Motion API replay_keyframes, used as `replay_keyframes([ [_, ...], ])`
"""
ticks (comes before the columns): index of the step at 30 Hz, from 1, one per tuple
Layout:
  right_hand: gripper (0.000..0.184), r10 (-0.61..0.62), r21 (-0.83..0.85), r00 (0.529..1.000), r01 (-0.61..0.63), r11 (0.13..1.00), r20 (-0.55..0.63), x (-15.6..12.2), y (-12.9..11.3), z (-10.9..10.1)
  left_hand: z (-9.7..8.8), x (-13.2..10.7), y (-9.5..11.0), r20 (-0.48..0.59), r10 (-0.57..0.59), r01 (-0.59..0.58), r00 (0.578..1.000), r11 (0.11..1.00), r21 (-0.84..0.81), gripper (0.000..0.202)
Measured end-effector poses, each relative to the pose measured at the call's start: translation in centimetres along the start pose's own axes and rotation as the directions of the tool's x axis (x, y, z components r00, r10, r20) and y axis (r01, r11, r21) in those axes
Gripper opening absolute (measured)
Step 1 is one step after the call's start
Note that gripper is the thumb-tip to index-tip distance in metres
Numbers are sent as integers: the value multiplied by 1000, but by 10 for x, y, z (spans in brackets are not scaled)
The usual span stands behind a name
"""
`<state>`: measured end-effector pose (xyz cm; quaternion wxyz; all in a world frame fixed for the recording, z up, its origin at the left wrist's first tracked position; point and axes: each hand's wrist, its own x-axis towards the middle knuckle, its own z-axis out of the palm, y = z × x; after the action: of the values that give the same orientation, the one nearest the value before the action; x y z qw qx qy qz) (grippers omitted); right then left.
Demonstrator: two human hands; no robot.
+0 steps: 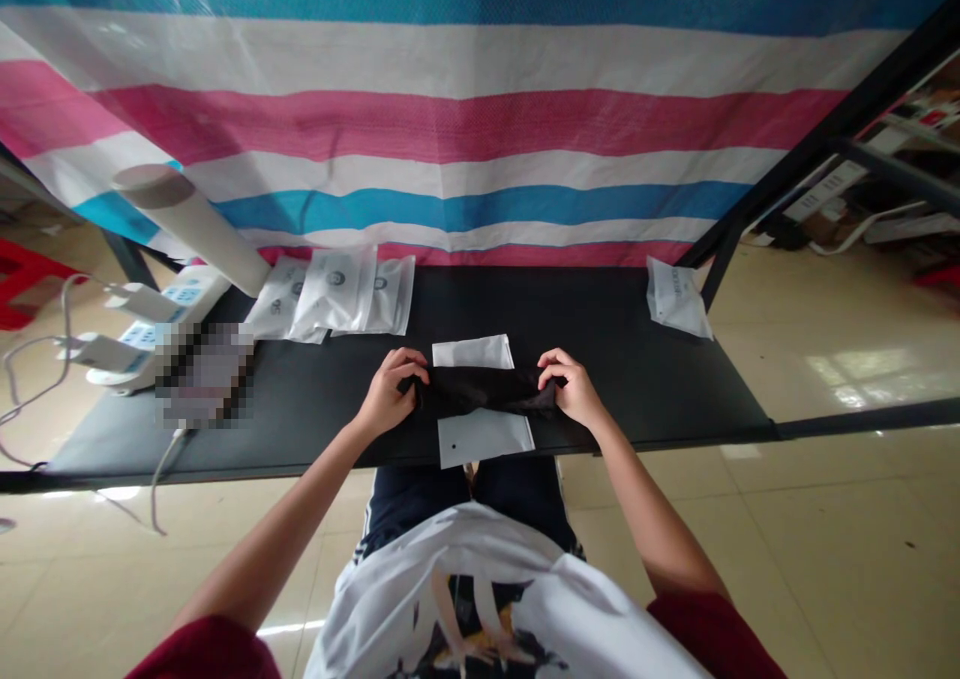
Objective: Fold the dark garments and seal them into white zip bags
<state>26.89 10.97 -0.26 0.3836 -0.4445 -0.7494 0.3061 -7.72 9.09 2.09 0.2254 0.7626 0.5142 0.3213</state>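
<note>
A dark folded piece of cloth (484,391) lies across a white plastic bag (484,435) near the front edge of the black table (645,369). My left hand (390,391) pinches the cloth's left end with curled fingers. At the cloth's right end, my right hand (571,389) grips it the same way. The bag shows above and below the cloth.
Several white packaged bags (334,294) lie at the back left, one more bag (677,299) at the back right. A cardboard tube (191,221) and white devices with cables (139,344) sit at the left. A striped tarp (450,119) hangs behind the table; black frame bars (817,134) stand right.
</note>
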Motion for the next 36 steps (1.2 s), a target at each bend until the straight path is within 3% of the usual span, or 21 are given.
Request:
replay_keyframes([
  [4,23,-23,-41,1000,22,999,-15,-12,-11,-5,-11,-18,14,190,112,-151,975,967,206,43],
  [7,28,-49,-90,998,44,995,-47,-22,-14,-6,-8,-31,17,254,164,-231,953,937,263,34],
  [11,36,-68,-192,997,73,979,35,-32,-10,-3,1,-38,6,203,120,-187,972,914,360,24],
  [15,29,-72,-222,992,94,971,105,-35,-6,-6,2,-40,-5,86,136,-160,987,878,450,23],
  [19,20,-36,-253,994,60,966,101,-33,-9,-6,-2,-41,-1,-3,57,-50,998,894,446,18],
  [22,20,-2,-311,999,14,950,39,-29,-14,5,4,-39,6,-83,-119,141,989,919,368,30],
  [25,17,17,-359,999,-32,933,-46,-26,-19,20,18,-33,15,-275,-354,441,894,803,400,47],
  [28,12,9,-402,997,-39,915,-77,-26,-21,29,30,-28,24,-434,-460,628,775,644,438,71],
  [30,11,5,-420,997,-36,907,-74,-27,-21,30,34,-26,30,-453,-493,667,743,606,434,81],
  [32,10,7,-430,997,-37,902,-72,-27,-21,30,35,-26,34,-428,-512,667,745,602,440,79],
  [36,9,3,-443,998,-34,896,-70,-28,-21,30,36,-20,41,-324,-565,651,759,648,396,57],
])
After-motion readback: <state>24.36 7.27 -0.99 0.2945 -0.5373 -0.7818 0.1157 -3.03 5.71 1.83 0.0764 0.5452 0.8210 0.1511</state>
